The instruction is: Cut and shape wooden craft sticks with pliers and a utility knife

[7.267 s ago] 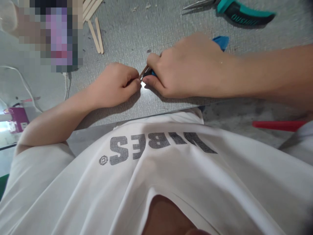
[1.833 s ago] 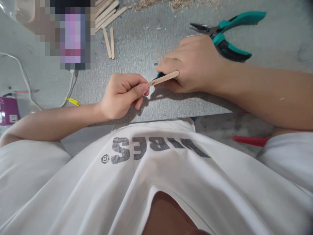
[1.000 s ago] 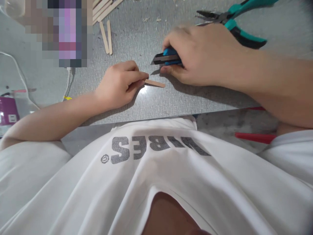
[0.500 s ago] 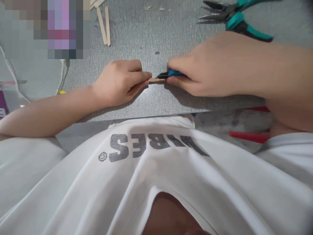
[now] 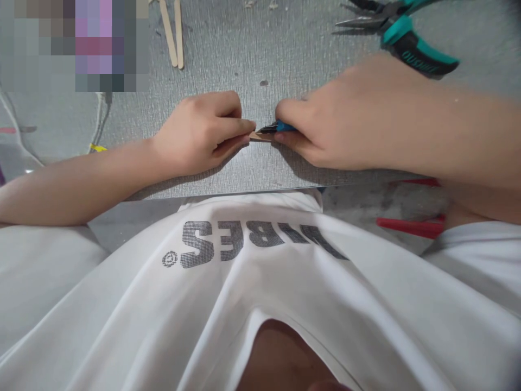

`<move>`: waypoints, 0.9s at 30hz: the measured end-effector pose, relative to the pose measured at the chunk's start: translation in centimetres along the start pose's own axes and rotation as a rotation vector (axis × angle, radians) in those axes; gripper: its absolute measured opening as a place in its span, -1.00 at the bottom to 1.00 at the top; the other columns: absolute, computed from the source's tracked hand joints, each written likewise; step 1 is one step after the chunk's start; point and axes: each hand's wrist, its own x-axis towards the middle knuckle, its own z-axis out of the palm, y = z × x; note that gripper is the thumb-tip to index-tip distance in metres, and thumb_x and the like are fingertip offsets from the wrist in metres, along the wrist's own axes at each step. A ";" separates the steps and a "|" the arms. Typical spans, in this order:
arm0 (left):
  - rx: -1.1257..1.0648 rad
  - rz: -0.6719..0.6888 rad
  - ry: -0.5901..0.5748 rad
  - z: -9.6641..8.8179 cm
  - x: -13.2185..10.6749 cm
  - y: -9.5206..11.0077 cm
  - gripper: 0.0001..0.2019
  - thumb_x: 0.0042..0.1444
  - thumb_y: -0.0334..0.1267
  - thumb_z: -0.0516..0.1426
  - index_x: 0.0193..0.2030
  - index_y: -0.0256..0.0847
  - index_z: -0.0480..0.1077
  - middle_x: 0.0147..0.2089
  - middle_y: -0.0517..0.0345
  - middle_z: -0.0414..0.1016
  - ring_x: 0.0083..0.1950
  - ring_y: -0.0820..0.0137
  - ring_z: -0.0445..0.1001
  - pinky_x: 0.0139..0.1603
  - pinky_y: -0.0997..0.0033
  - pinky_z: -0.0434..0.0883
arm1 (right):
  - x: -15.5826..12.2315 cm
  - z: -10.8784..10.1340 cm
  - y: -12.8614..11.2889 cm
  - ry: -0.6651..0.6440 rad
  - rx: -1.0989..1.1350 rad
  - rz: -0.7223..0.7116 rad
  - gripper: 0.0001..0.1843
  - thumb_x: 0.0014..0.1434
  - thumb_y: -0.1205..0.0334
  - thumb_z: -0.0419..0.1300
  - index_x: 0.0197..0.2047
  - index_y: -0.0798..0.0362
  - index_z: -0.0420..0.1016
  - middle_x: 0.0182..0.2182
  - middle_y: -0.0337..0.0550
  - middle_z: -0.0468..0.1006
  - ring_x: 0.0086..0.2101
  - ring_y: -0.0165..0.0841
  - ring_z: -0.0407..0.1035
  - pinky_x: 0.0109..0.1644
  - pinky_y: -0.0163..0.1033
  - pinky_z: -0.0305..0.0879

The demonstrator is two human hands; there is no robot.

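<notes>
Between thumb and fingers, my left hand [image 5: 199,133] pinches one end of a wooden craft stick [image 5: 262,138] just above the table. My right hand [image 5: 354,119] is closed round a blue utility knife [image 5: 285,126], most of which the palm hides. Its dark tip points left and rests along the upper edge of the stick, close to my left fingertips. My right thumb lies against the stick's other end.
Two more craft sticks [image 5: 178,38] lie at the back left of the grey table [image 5: 228,60]. Teal-handled pliers [image 5: 411,43] lie beyond my right hand. A pale cable [image 5: 100,122] runs behind my left forearm. Something red [image 5: 411,226] is below the table edge.
The knife and my right hand have moved slightly left along the stick, bringing the tip nearer my left fingertips. The left hand keeps its pinch. The view has shifted a little.
</notes>
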 end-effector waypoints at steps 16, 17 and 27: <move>-0.258 -0.252 -0.131 -2.6 1.1 1.9 -0.77 0.39 -0.12 0.22 -0.01 0.07 0.75 -0.03 -0.05 0.71 0.00 0.02 0.68 0.01 -0.07 0.62 | -0.2 -2.3 -0.6 -0.166 0.054 -0.006 -0.40 0.60 -0.09 -0.15 0.23 -0.01 0.62 -0.32 0.11 0.68 -0.33 0.07 0.57 -0.24 -0.01 0.24; -0.266 -0.256 -0.129 -2.6 1.1 1.9 -0.77 0.38 -0.13 0.22 -0.02 0.07 0.75 -0.03 -0.05 0.71 -0.01 0.01 0.69 0.01 -0.08 0.62 | -0.2 -2.2 -0.6 -0.154 0.055 -0.007 -0.40 0.60 -0.10 -0.15 0.23 -0.01 0.63 -0.34 0.11 0.68 -0.33 0.06 0.56 -0.24 -0.02 0.23; -0.275 -0.271 -0.132 -2.5 1.2 2.1 -0.75 0.43 -0.08 0.19 -0.06 0.10 0.75 -0.02 -0.04 0.74 -0.02 0.01 0.70 -0.01 -0.09 0.59 | 0.2 -1.7 -0.7 -0.200 0.061 0.013 -0.42 0.59 -0.08 -0.14 0.23 0.00 0.60 -0.35 0.13 0.64 -0.30 0.11 0.59 -0.22 -0.02 0.23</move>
